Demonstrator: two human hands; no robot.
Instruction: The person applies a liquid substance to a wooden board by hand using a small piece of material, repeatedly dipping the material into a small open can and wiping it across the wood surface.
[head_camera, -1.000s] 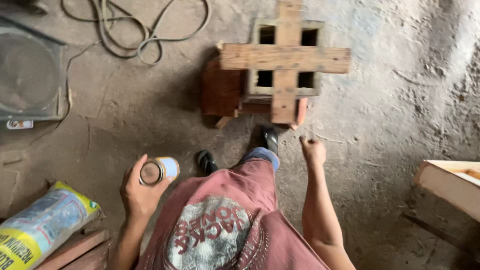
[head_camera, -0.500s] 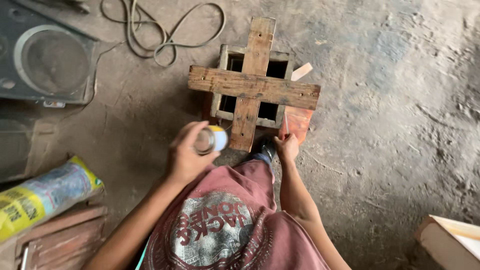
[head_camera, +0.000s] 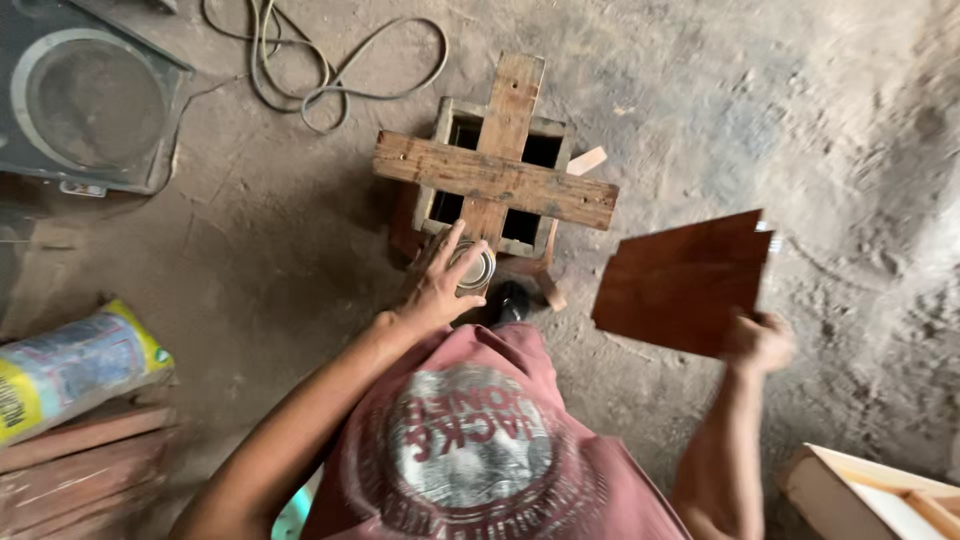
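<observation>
While dusty concrete floor (head_camera: 800, 120) spreads below, hands grip separately: left (head_camera: 440, 290) a tin (head_camera: 472, 268), right (head_camera: 757, 343) a board (head_camera: 680, 285).

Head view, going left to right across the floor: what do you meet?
Yellow-ended plastic sack → left hand holding a small round metal can → crossed wooden planks on a square frame → flat reddish-brown wooden panel in the right hand → pale wooden box.

Person wears a faded maroon-red T-shirt (head_camera: 470, 440), short-sleeved, both forearms bare. Front carries a round grey-white printed emblem (head_camera: 468, 438) with lettering ringed by more text. Dark shoe (head_camera: 512, 300) shows just past the shirt hem. Teal fabric (head_camera: 292, 512) at left hip.
</observation>
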